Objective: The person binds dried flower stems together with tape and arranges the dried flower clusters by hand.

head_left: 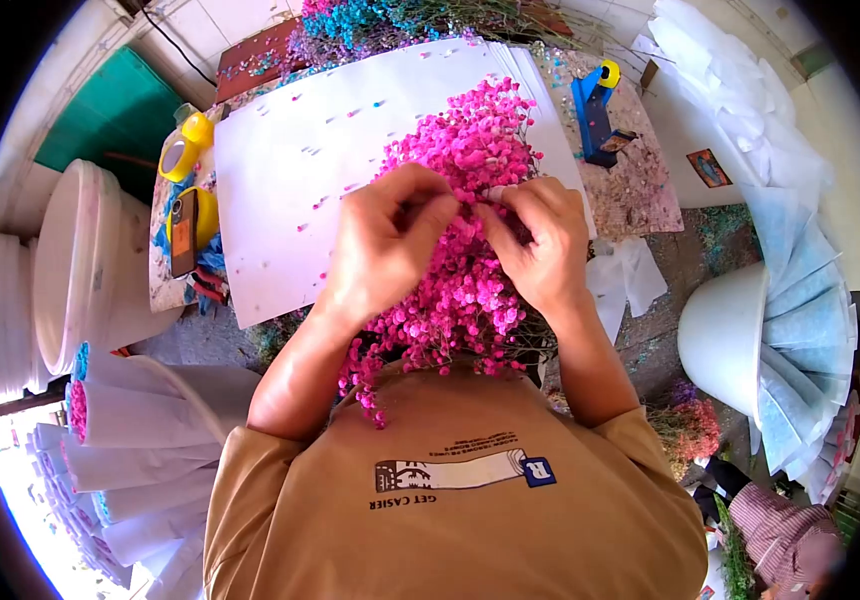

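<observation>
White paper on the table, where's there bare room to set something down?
The white paper is mostly bare, save stray petals, between the yellow rolls and the left hand. It is crowded around the pink flowers and right hand; past the far edge, with blue flowers; and beside the phone.

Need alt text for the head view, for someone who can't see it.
The person's left hand and right hand curl their fingers at a bunch of bright pink flowers, over white sheets dotted with loose bits. A blue tape dispenser sits right; a phone and yellow rolls sit left.
</observation>
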Demonstrator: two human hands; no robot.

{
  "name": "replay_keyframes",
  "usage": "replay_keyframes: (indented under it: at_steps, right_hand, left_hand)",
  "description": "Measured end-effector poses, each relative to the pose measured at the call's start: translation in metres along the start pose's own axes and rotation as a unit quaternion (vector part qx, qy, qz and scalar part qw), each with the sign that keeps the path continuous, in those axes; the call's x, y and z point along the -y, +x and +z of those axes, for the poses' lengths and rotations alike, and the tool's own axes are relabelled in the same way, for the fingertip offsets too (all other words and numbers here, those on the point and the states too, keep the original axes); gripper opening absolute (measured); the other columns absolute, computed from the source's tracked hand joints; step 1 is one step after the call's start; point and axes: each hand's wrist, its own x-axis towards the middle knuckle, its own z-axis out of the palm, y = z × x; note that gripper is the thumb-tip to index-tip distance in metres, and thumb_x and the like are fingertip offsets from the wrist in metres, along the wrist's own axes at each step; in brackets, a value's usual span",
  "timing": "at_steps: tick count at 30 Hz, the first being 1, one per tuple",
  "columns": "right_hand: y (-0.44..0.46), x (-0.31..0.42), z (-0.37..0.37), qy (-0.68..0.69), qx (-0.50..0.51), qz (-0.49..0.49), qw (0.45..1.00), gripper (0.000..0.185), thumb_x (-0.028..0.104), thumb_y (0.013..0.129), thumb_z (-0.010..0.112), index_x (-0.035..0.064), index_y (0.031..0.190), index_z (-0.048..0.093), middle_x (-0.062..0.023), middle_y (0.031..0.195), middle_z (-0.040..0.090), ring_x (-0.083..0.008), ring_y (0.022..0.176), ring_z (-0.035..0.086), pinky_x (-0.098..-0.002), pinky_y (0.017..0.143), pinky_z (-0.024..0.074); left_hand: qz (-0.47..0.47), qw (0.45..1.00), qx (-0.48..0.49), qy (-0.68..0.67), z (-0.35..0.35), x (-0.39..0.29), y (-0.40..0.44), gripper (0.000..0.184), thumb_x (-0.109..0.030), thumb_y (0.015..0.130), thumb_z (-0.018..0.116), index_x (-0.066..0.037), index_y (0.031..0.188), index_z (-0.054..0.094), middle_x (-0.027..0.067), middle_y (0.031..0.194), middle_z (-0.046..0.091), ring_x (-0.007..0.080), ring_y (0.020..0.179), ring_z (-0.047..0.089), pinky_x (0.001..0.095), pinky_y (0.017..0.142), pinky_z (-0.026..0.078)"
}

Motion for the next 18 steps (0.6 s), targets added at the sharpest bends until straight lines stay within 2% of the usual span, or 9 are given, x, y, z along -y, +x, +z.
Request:
replay_keyframes:
  at_steps: [1, 2, 3, 6, 8, 10, 11, 16, 18]
  right_hand:
    - [0.001, 0.004, -0.002, 0.004, 0.002, -0.019, 1.000, 0.019, 0.004, 0.075, 0.083, 0.0060, 0.091, 0.073, -0.0059, 0.087, 0.069, -0.0265, 0.078, 0.064, -0.0378, 0.070, 0.0451]
    - [-0.002, 0.004, 0.001, 0.007, 0.001, -0.018, 1.000, 0.019, 0.004, 0.075, 0.083, 0.0060, 0.091, 0.073, -0.0059, 0.087, 0.069, -0.0265, 0.078, 0.064, -0.0378, 0.070, 0.0451]
    - [-0.005, 0.004, 0.005, 0.012, -0.008, -0.017, 1.000, 0.018, 0.006, 0.076, 0.082, 0.0075, 0.091, 0.072, -0.0052, 0.086, 0.068, -0.0260, 0.080, 0.064, -0.0387, 0.072, 0.0439]
    - [-0.010, 0.010, 0.005, 0.030, -0.012, -0.025, 0.999, 0.018, 0.008, 0.076, 0.080, 0.0087, 0.091, 0.072, -0.0043, 0.087, 0.068, -0.0249, 0.082, 0.064, -0.0392, 0.074, 0.0429]
    - [-0.013, 0.013, 0.004, 0.041, -0.006, -0.031, 0.999, 0.019, 0.007, 0.075, 0.080, 0.0085, 0.092, 0.071, -0.0040, 0.089, 0.069, -0.0242, 0.083, 0.064, -0.0389, 0.074, 0.0430]
    - [-0.017, 0.015, 0.004, 0.039, -0.003, -0.049, 0.998, 0.022, 0.005, 0.073, 0.079, 0.0086, 0.093, 0.071, -0.0039, 0.092, 0.069, -0.0246, 0.085, 0.064, -0.0386, 0.076, 0.0432]
    - [-0.019, 0.012, 0.005, 0.046, -0.006, -0.060, 0.997, 0.022, 0.005, 0.072, 0.079, 0.0082, 0.093, 0.071, -0.0052, 0.096, 0.070, -0.0264, 0.090, 0.065, -0.0389, 0.077, 0.0434]
    - [-0.027, 0.014, 0.005, 0.043, -0.017, -0.051, 0.998, 0.023, 0.005, 0.072, 0.079, 0.0063, 0.093, 0.070, -0.0084, 0.102, 0.069, -0.0285, 0.095, 0.065, -0.0401, 0.079, 0.0437]
    - [-0.028, 0.013, 0.008, 0.056, -0.005, -0.054, 0.997, 0.025, 0.004, 0.071, 0.078, 0.0064, 0.094, 0.070, -0.0084, 0.102, 0.069, -0.0289, 0.096, 0.065, -0.0405, 0.080, 0.0436]
  left_hand:
    - [-0.121, 0.980, 0.003, -0.156, -0.007, -0.002, 0.001, 0.011, -0.015, 0.095, 0.062, -0.004, 0.093, 0.063, 0.0037, 0.071, 0.058, 0.0149, 0.060, 0.054, 0.0300, 0.053, 0.040]
    - [-0.238, 0.922, 0.004, -0.304, -0.015, -0.002, 0.001, 0.011, -0.015, 0.097, 0.060, -0.004, 0.095, 0.062, -0.0007, 0.070, 0.054, 0.0077, 0.058, 0.047, 0.0246, 0.051, 0.035]
    - [-0.238, 0.874, 0.062, -0.418, -0.028, 0.004, 0.003, 0.012, -0.015, 0.099, 0.059, -0.004, 0.102, 0.062, -0.0053, 0.072, 0.051, 0.0019, 0.059, 0.041, 0.0208, 0.052, 0.029]
    - [-0.263, 0.873, 0.082, -0.403, -0.030, -0.001, 0.006, 0.014, -0.016, 0.098, 0.059, -0.003, 0.103, 0.064, -0.0046, 0.072, 0.053, 0.0024, 0.059, 0.042, 0.0211, 0.052, 0.031]
    - [-0.262, 0.905, 0.076, -0.326, -0.018, -0.008, 0.005, 0.015, -0.014, 0.097, 0.062, -0.001, 0.103, 0.066, -0.0040, 0.075, 0.056, 0.0032, 0.061, 0.046, 0.0214, 0.053, 0.034]
    - [-0.153, 0.969, 0.038, -0.192, -0.007, -0.008, 0.002, 0.016, -0.012, 0.094, 0.067, 0.001, 0.103, 0.067, -0.0032, 0.075, 0.058, 0.0046, 0.064, 0.049, 0.0228, 0.056, 0.038]
    - [-0.150, 0.982, 0.052, -0.099, -0.009, -0.014, 0.000, 0.016, -0.010, 0.091, 0.071, 0.002, 0.101, 0.068, -0.0012, 0.069, 0.057, 0.0055, 0.062, 0.048, 0.0253, 0.055, 0.040]
    - [-0.136, 0.989, 0.055, 0.001, -0.008, -0.024, -0.010, 0.019, -0.009, 0.087, 0.074, 0.002, 0.101, 0.068, 0.0029, 0.060, 0.051, 0.0073, 0.056, 0.044, 0.0291, 0.051, 0.040]
    - [-0.124, 0.991, 0.033, 0.036, -0.006, -0.025, -0.013, 0.016, -0.007, 0.087, 0.074, 0.001, 0.100, 0.069, 0.0071, 0.065, 0.060, 0.0143, 0.053, 0.052, 0.0327, 0.053, 0.045]
